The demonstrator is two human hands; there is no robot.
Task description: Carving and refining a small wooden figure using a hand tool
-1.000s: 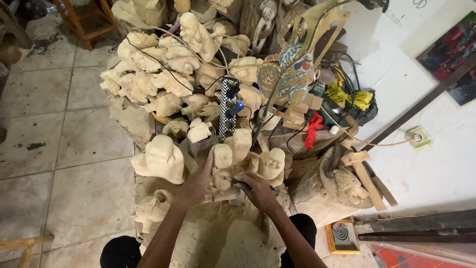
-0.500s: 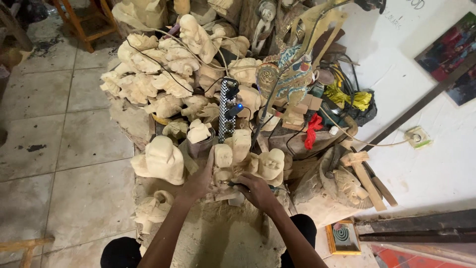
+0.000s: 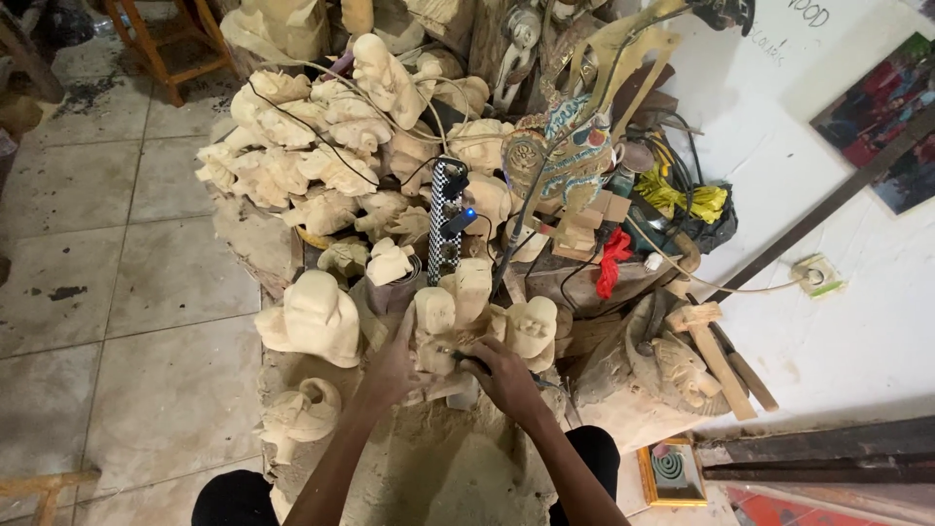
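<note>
Left hand (image 3: 392,365) fingers spread, steadying a pale unfinished wooden carving (image 3: 435,331), right hand (image 3: 504,375) closed around a thin dark carving tool (image 3: 458,357)

**Both hands up front, arms coming in from the bottom**

Two bare forearms rise from the bottom edge and angle in toward each other, so the hands end up close together, nearly side by side. The left hand (image 3: 392,368) is palm-down, fingers spread a bit, with one finger stretched straight up ahead of the rest, wrist pretty much in line with the forearm. The right hand (image 3: 504,378) is curled into a closed grip, knuckles up, wrist cocked slightly inward toward the left one. Knees in dark trousers show either side of the arms.
</note>
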